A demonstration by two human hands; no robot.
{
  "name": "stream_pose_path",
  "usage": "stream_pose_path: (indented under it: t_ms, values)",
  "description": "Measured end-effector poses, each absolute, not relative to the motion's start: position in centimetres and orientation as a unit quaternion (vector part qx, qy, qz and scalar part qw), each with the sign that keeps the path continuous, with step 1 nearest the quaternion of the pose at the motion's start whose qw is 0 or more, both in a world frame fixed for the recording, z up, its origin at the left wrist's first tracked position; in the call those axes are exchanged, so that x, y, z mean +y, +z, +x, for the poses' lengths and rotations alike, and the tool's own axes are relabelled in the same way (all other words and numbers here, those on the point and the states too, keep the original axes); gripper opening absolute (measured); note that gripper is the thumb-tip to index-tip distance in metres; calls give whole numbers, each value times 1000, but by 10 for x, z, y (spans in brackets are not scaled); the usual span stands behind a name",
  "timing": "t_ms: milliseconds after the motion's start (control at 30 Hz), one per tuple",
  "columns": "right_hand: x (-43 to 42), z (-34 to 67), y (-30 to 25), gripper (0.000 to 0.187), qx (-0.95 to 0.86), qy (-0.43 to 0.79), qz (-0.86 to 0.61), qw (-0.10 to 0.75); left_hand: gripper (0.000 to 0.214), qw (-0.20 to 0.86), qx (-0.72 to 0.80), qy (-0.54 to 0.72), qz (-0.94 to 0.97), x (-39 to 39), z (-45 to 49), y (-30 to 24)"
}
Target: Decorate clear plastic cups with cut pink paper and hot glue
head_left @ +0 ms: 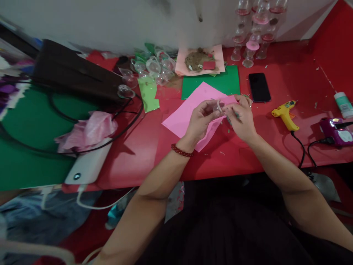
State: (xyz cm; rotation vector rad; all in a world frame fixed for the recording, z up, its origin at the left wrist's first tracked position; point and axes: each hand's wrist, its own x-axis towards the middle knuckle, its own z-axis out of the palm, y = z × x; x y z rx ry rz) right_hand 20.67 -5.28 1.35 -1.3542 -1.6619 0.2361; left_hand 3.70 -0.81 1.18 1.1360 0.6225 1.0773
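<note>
My left hand (202, 116) is closed on a small clear plastic piece (216, 107) with a rounded rim, held above the table. My right hand (241, 119) meets it there, its fingers pinched on a small piece of pink paper (230, 99) beside the plastic rim. Something dark green shows under the right palm, too covered to name. Beneath both hands a larger pink sheet (184, 114) lies slantwise, partly over a green sheet (233, 79).
Right of my hands lie a black phone (259, 87), a yellow glue gun (286, 115), a purple power socket (336, 131) and a bottle (343, 105). Clear plastic pieces (154, 66) pile up behind; others stand stacked (249, 48). A dark bag (77, 73) and white power bank (88, 165) sit left.
</note>
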Motion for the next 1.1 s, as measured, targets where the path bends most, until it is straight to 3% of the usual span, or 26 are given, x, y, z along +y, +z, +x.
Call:
stream_pose_path:
  t_ms: [167, 633, 967, 1100]
  values:
    - [-54, 211, 21, 18, -694, 105, -535, 470, 40, 652, 282, 485, 510, -7, 34, 12]
    - [-56, 215, 27, 24, -772, 55, -505, 382, 38, 642, 290, 472, 530, -5, 29, 15]
    - [-56, 215, 23, 28, -707, 35, -545, 450, 36, 677, 277, 460, 503, -5, 31, 15]
    - [-55, 215, 23, 28, -705, -1, -550, 448, 45, 667, 274, 501, 479, 5, 26, 6]
